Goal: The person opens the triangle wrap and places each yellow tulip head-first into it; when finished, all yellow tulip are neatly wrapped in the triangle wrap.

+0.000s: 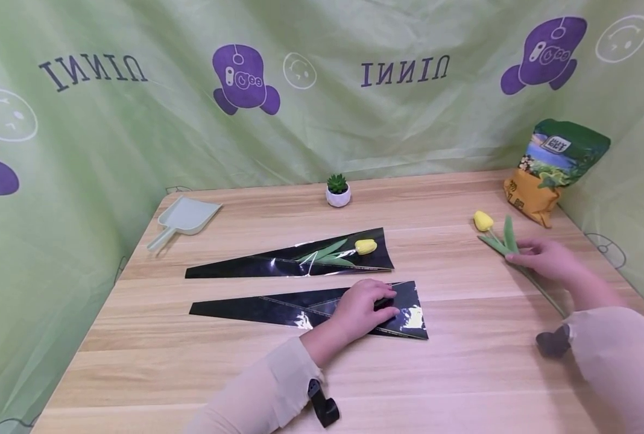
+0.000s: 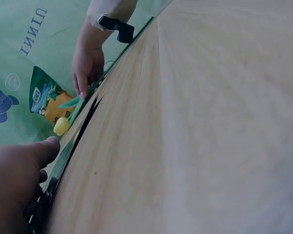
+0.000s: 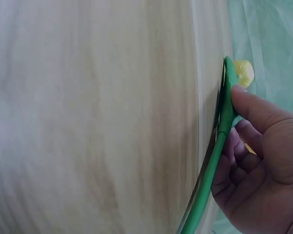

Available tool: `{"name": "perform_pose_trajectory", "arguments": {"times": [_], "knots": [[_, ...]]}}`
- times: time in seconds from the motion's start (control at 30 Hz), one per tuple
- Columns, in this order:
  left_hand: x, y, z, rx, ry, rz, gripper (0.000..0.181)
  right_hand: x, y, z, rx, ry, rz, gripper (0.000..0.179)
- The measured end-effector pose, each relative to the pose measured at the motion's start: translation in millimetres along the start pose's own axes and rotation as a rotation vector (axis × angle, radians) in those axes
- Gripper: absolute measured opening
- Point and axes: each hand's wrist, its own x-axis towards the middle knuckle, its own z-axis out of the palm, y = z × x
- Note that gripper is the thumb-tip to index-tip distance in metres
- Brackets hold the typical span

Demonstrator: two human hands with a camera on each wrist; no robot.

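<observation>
My right hand [image 1: 544, 259] pinches a yellow artificial tulip [image 1: 483, 221] by its green leaves and stem, over the right side of the table. In the right wrist view the thumb presses the green stem [image 3: 212, 165] near the leaf base, with the other fingers curled behind. My left hand [image 1: 362, 307] rests on the wide end of a black flower sleeve [image 1: 278, 306], thumb and fingers apart, covering part of it. Just behind lies a second black sleeve [image 1: 235, 267] with another yellow tulip [image 1: 365, 246] inside, its bloom toward the wide end.
A small potted succulent [image 1: 337, 191] stands at the back middle. At the back left lies a pale dustpan [image 1: 189, 216]. A green and orange bag [image 1: 558, 169] stands at the back right corner. Green printed cloth [image 1: 322, 132] hangs behind the wooden table [image 1: 137, 361].
</observation>
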Motion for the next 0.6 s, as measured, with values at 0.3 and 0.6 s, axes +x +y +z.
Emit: {"name": "perform_pose_trajectory", "arguments": {"times": [0.3, 0.6], "knots": [[0.5, -0.4, 0.8, 0.141, -0.017, 0.054, 0.034, -1.3, -3.0, 1.8, -0.015, -0.018, 0.011, 0.078], [-0.3, 0.2, 0.9, 0.170, 0.016, 0.071, 0.023, -3.0, -5.5, 1.7, 0.004, -0.035, 0.049, 0.087]]}}
